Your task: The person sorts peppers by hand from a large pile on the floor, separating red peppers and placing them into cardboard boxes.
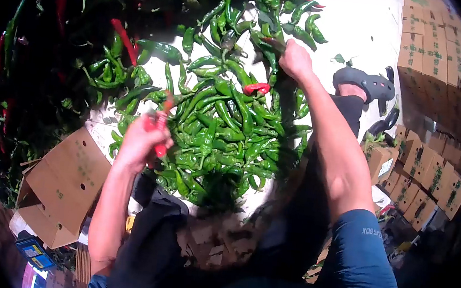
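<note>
Both hands loaded over green pepper pile; open white strip at far right

Left hand (pixel 145 140): fingers curled around red peppers (pixel 162 119), above the left edge of the pile. Right hand (pixel 295 61): fingers pinching a dark pepper (pixel 274 44) at the pile's far side.

Green peppers (pixel 216 123) lie heaped between the two forearms — densest in the middle, looser toward the far edge. One red pepper (pixel 256 89) lies on the heap, right of centre.

Clearances: the widest open stretch of white surface (pixel 358 26) is far right, beyond the right hand, bordered by stacked cartons (pixel 436 53). A dark clog (pixel 363 83) takes up part of that side, eggplants (pixel 386 121) just right of it. Left side is tighter — an open cardboard box (pixel 65 183) sits just beside the left forearm, and shadowed peppers (pixel 60 14) crowd the far left.
</note>
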The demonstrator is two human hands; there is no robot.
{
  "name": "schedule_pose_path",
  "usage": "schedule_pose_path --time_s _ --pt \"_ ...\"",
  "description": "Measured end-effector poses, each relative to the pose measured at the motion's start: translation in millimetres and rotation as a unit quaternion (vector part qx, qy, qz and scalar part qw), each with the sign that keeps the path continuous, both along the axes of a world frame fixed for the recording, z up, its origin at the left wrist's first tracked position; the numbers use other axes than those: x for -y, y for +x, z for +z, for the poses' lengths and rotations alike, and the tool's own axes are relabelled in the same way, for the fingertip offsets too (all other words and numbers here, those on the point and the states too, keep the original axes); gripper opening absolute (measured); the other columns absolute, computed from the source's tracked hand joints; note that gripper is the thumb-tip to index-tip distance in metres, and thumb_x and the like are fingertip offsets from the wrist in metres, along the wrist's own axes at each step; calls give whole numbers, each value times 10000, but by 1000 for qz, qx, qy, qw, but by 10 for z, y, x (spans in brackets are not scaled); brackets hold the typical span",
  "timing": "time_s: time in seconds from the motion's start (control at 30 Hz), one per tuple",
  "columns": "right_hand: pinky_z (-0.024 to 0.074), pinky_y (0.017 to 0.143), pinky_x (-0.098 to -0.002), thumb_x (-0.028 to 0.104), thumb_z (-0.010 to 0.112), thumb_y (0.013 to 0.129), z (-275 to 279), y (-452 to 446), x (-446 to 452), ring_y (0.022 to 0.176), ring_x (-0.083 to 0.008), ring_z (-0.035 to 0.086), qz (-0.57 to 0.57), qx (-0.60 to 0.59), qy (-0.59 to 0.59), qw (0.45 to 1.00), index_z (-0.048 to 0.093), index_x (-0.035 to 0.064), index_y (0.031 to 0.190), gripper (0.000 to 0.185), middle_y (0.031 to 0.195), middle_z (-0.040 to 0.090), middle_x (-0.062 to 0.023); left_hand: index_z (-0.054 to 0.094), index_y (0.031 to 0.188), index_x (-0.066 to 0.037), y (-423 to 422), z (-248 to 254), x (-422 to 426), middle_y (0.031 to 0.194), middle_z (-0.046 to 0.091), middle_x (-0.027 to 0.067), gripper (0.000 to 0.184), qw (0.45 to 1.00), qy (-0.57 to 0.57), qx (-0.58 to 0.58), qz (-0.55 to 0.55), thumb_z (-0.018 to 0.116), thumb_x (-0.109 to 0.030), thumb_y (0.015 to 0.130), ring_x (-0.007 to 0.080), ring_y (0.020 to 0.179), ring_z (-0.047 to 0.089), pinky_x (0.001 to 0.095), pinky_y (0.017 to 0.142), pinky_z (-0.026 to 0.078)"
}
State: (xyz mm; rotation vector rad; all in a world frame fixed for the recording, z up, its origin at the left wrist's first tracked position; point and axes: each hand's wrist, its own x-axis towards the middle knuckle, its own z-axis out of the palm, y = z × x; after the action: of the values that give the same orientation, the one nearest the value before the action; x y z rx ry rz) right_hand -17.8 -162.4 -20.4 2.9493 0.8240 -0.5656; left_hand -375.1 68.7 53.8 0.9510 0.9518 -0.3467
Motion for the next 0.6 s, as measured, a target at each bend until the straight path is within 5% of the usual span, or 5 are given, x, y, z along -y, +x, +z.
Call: schedule_pose_path --time_s 0.07,0.27,0.3,0.37,0.6 --pt "521 836 -497 104 592 792 61 9 30 923 -407 677 -48 36 -6 998 555 -34 1033 280 946 689 -252 500 1172 -52 0 156 -81 838 603 44 364 980 -51 23 190 678 -16 856 171 680 662 361 733 593" --pt "540 696 -446 188 660 793 793 -121 563 766 -353 708 -141 -27 32 989 683 -41 968 289 770 700 -203 369 1453 -77 39 173 205 879 585 33 662 963 -150 133 181 697 -87 879 149 733 591 426 824 538" --pt "524 611 -379 215 692 816 864 -179 693 659 -255 688 -240 -139 134 951 703 -39 777 258 657 672 -134 413 1408 -35 35 119 304 850 579 34 612 964 -172 123 164 707 -99 875 160 727 587 425 822 537" --pt "523 531 -308 177 681 913 910 -416 842 608 -176 648 -479 -345 320 741 688 -69 929 246 784 692 -113 546 1207 -20 38 33 515 852 605 51 390 959 -210 112 156 716 -104 866 181 750 623 427 797 553" --pt "554 615 -321 134 725 874 1131 -1539 790 748 -186 684 -456 -487 428 609 548 9 1272 453 885 668 -83 544 1126 -26 -10 158 733 1097 663 127 375 975 -194 86 61 763 -116 834 182 862 667 300 745 546"
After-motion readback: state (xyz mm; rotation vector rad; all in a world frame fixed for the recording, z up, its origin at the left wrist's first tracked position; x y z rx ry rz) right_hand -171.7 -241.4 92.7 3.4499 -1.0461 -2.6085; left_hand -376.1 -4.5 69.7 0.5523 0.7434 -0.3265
